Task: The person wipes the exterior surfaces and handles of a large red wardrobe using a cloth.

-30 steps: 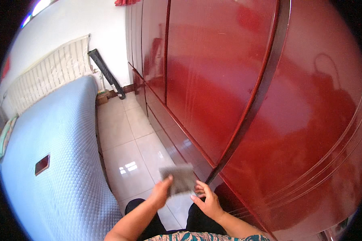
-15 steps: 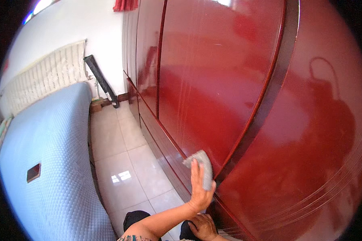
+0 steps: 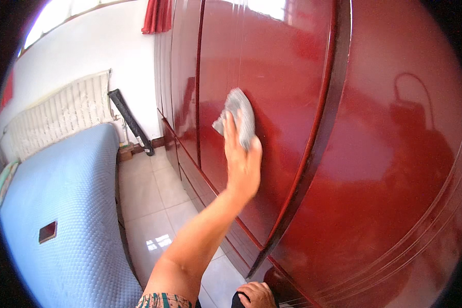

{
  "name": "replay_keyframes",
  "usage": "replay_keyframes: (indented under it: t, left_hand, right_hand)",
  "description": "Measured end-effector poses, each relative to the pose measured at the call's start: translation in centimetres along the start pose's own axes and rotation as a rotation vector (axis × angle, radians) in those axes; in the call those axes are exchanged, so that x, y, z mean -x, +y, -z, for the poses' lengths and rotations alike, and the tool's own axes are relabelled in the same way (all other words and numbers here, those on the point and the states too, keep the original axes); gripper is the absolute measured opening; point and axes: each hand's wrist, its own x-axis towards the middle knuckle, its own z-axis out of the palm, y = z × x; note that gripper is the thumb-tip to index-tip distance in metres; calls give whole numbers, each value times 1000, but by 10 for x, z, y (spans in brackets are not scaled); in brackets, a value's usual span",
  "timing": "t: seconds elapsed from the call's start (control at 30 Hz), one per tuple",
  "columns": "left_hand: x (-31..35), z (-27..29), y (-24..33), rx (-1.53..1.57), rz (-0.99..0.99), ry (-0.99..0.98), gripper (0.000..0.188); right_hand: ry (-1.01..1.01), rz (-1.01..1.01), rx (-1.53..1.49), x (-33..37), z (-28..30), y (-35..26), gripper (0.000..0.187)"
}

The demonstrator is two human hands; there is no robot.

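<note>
Arm stretched up and forward, my left hand presses a grey cloth against a glossy dark red wardrobe door. The cloth lies folded under the fingers, and part of it spreads above and beside them. Low at the bottom edge, my right hand rests on my dark-clothed knee with its fingers draped over it, holding nothing that I can see. The lower part of that hand runs out of the picture.
At left stands a bed with a light blue quilted cover and a phone on it. A cream padded headboard and a long black roll lean by the white wall. Pale tiles lie between bed and wardrobe.
My left hand has slid the cloth up the wardrobe door, away from its lower edge, and the arm has straightened. The view has tilted up a little. My right hand stays on the knee.
</note>
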Motion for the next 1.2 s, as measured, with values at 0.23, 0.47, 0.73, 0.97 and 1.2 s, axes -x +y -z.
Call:
replay_keyframes:
  t: [0.23,0.47,0.73,0.97,1.2]
  left_hand:
    - [143,12,22,-305,-258,-397,73]
    - [0,-8,58,-224,-416,-261,67]
    - [-86,8,-26,12,-107,41,62]
    - [41,45,-99,-123,371,29,68]
    - [193,33,-44,-165,486,-120,73]
  right_hand:
    - [160,78,125,14,-32,18,17]
    - [25,15,22,5,-9,5,14]
    - [9,-20,74,9,-8,3,18]
    - [104,10,59,8,-16,9,13]
    - [121,17,40,10,-20,13,11]
